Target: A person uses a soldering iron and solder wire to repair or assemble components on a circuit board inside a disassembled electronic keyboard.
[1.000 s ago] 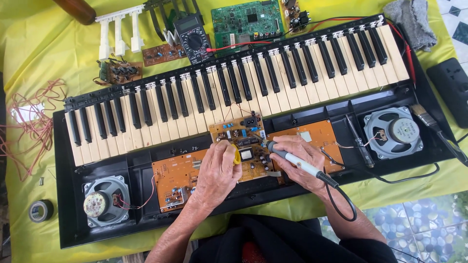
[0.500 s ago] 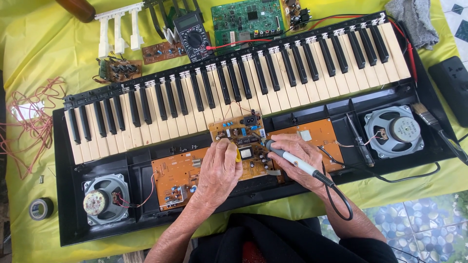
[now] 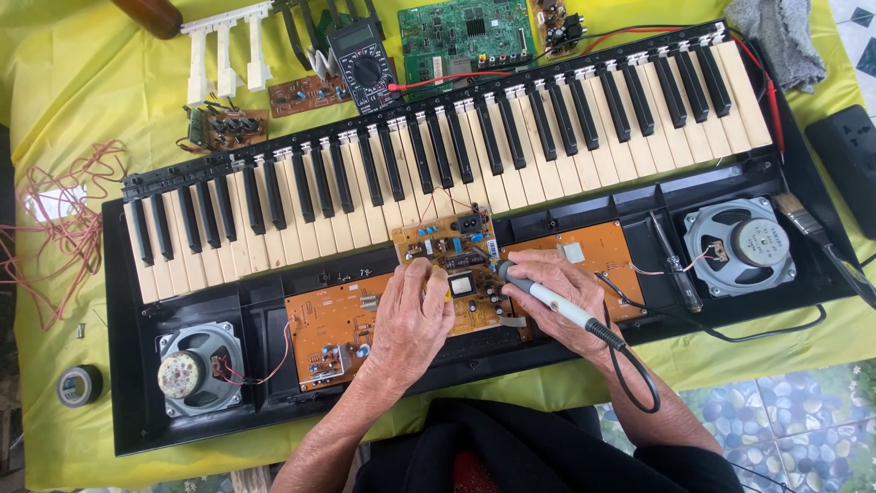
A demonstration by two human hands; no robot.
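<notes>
Change: next to nothing has moved since a second ago; both hands stay over the same small board, so the work at this spot goes on.
Left hand (image 3: 412,315): lies palm down on the small board (image 3: 453,265), fingers together and curled; something yellow shows at the fingertips, perhaps a tool, too hidden to tell.
Right hand (image 3: 555,292): fingers wrapped round the soldering iron (image 3: 557,304) like a pen, tip pointing at the small board's right side; its black cord loops off toward the near edge of the keyboard.
Small board: sits tilted on top of the long orange board (image 3: 339,324), at the middle of the keyboard's open front tray, just below the keys (image 3: 438,173).
Keyboard shell (image 3: 128,383): opened up; it holds the keys, the orange boards, a speaker (image 3: 196,368) at the near left corner and another speaker (image 3: 737,245) at the right end.
Cloth, far edge: multimeter (image 3: 364,64), green board (image 3: 465,32), loose white keys (image 3: 224,55).
Cloth, left edge: red wire (image 3: 64,228), tape roll (image 3: 78,384).
</notes>
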